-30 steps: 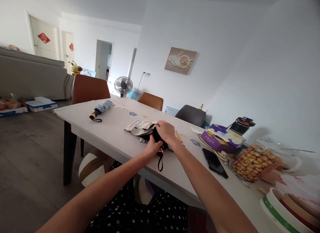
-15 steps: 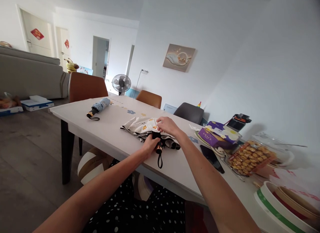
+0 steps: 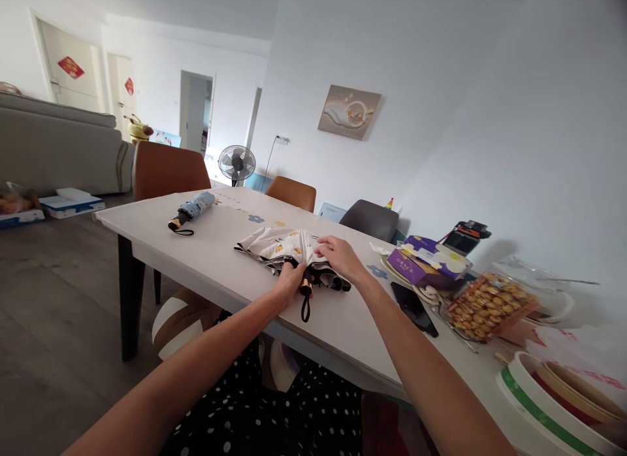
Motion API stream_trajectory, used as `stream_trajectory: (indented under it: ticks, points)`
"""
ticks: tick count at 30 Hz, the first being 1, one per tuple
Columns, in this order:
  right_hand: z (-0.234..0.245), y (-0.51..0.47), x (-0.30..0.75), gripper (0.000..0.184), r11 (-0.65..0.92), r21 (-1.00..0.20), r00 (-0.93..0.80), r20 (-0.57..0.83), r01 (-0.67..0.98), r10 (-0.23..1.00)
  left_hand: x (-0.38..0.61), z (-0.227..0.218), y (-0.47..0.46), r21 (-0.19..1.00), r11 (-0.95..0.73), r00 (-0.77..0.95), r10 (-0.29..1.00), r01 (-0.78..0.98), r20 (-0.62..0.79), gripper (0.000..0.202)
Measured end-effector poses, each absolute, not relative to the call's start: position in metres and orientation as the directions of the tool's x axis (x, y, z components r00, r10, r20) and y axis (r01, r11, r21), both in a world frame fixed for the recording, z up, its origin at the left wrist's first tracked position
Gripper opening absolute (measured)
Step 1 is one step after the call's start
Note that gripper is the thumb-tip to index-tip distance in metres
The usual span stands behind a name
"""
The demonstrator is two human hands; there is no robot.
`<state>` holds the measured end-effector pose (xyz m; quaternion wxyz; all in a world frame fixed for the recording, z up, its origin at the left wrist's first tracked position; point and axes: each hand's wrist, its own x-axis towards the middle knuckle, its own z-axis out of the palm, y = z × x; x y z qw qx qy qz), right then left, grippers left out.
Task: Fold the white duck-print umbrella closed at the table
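A collapsed folding umbrella (image 3: 277, 246) with white patterned fabric and a black lining lies on the white table (image 3: 215, 260) in front of me. My left hand (image 3: 290, 279) is closed around its black handle end, where a black wrist strap (image 3: 304, 307) hangs over the table edge. My right hand (image 3: 339, 257) rests on the loose fabric, fingers curled and pinching a fold. A second, blue umbrella (image 3: 192, 211), rolled up tight, lies untouched at the far left of the table.
A black phone (image 3: 414, 306), a purple box (image 3: 420, 265), a bag of snacks (image 3: 491, 303) and stacked bowls (image 3: 558, 404) crowd the table's right side. Brown chairs (image 3: 166, 172) stand behind it, with a fan (image 3: 236, 163) beyond and a sofa (image 3: 53, 152) at left.
My right hand has moved off the handle and onto the fabric, spreading the patterned canopy out. My left hand has stayed on the handle. The view has shifted slightly.
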<state>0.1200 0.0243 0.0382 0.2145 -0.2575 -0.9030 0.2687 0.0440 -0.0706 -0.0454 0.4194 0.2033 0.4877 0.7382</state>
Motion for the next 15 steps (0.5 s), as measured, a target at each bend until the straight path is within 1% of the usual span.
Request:
stream_trajectory:
  ticks: [4, 8, 10, 12, 15]
  points:
    - [0.034, 0.039, 0.141, 0.030, 0.651, -0.619, -0.645, 0.287, 0.439, 0.708, 0.042, -0.044, -0.070, 0.881, -0.129, -0.537, 0.829, -0.455, -0.157, 0.013]
    - [0.023, 0.058, 0.158, 0.028, 0.562, -0.578, -0.510, 0.271, 0.591, 0.816, 0.040, -0.044, -0.068, 0.888, -0.109, -0.545, 0.821, -0.447, -0.173, 0.013]
    - [0.016, 0.065, 0.162, 0.023, 0.541, -0.529, -0.476, 0.269, 0.654, 0.837, 0.040, -0.043, -0.068, 0.895, -0.097, -0.545, 0.819, -0.436, -0.177, 0.012]
    - [0.009, 0.072, 0.163, 0.021, 0.547, -0.494, -0.489, 0.255, 0.676, 0.834, 0.040, -0.042, -0.069, 0.900, -0.086, -0.549, 0.815, -0.428, -0.183, 0.009]
    - [-0.002, 0.083, 0.160, 0.029, 0.589, -0.454, -0.538, 0.250, 0.669, 0.805, 0.040, -0.040, -0.073, 0.905, -0.094, -0.561, 0.810, -0.416, -0.174, 0.009]
